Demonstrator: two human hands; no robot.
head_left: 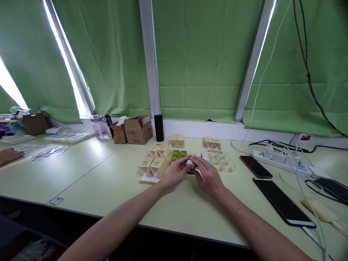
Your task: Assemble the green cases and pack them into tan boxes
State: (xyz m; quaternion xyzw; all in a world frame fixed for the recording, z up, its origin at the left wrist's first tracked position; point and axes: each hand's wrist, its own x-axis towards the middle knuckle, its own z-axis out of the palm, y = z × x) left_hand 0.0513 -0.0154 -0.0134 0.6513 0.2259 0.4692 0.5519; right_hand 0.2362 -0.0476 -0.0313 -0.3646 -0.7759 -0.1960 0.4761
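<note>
My left hand (176, 173) and my right hand (208, 177) meet over the pale green table (108, 174), fingers pinched together on a small whitish object with a green rim (190, 163). Just left of them stand several tan cartons with green labels (154, 163). Small green pots (178, 155) sit behind my left hand. Clear plastic trays with yellow pieces (223, 162) lie behind my right hand. Two more pairs of tan cartons (177, 140) stand further back.
Brown cardboard boxes (138, 129), a black cylinder (159, 127) and a purple bottle (99, 127) line the window sill. Phones (282, 204) and a power strip (280, 159) with cables lie at the right. Another person's hand (9, 156) rests at the far left.
</note>
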